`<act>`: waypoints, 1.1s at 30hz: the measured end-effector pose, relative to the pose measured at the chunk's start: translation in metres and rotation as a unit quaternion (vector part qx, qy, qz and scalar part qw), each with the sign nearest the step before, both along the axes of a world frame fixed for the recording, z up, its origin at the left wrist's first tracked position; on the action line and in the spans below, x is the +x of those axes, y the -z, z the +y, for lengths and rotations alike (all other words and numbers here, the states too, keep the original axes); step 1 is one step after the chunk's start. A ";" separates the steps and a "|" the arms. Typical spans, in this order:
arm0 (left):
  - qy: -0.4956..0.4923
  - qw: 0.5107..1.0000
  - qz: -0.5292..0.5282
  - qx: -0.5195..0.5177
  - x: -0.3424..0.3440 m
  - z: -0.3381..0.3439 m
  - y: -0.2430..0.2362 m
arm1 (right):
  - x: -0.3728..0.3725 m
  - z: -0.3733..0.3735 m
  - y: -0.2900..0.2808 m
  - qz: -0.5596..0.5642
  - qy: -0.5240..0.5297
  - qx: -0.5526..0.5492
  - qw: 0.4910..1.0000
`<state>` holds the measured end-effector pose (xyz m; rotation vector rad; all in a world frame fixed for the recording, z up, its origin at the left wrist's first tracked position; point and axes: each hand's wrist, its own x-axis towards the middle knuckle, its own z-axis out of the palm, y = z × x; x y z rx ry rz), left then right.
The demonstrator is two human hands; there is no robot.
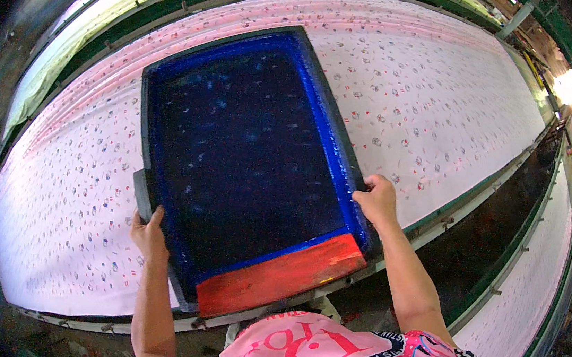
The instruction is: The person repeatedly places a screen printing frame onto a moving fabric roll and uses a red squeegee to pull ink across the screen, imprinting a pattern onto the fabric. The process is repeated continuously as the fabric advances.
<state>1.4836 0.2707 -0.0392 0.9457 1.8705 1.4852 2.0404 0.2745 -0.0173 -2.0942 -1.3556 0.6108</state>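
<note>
Couldn't see fabric (439, 118) under blue-rimmed screen (250, 150); its motifs were too small for me to identify. Left hand's (147, 235) fingertips were partly hidden at screen's side. Lower picture edge cut off left forearm (155, 318) and pink shirt (344, 355). Clutter (554, 59) beyond table's (445, 219) right end looked blurred.

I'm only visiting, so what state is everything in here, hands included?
Patterned fabric: spread out, rippled along its far side.
Frame: over the patterned fabric; whether it touches is unclear.
Dark panel: inside the frame, blue around its edges.
Red strip: streaked, at the frame's near end.
Left hand: gripping the frame's left edge.
Right hand: gripping the right edge.
</note>
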 end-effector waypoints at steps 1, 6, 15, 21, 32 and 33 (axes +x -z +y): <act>-0.002 1.000 -0.011 -0.003 0.023 0.002 -0.001 | 0.017 -0.001 0.003 -0.003 0.007 0.002 1.000; -0.005 1.000 -0.013 -0.023 0.080 0.003 0.011 | 0.080 0.000 0.016 0.016 0.018 -0.016 1.000; -0.007 0.998 0.032 -0.055 0.146 0.010 -0.005 | 0.134 0.009 0.024 0.026 0.014 -0.027 0.999; -0.005 0.998 0.033 -0.058 0.165 0.016 -0.003 | 0.155 0.008 0.032 0.021 0.013 -0.025 0.999; 0.026 0.995 0.025 -0.093 0.143 0.010 0.017 | 0.095 -0.035 -0.039 -0.149 -0.311 0.094 0.934; 0.045 0.991 0.046 -0.117 0.141 0.016 0.013 | 0.088 -0.049 -0.046 -0.106 -0.390 0.080 0.911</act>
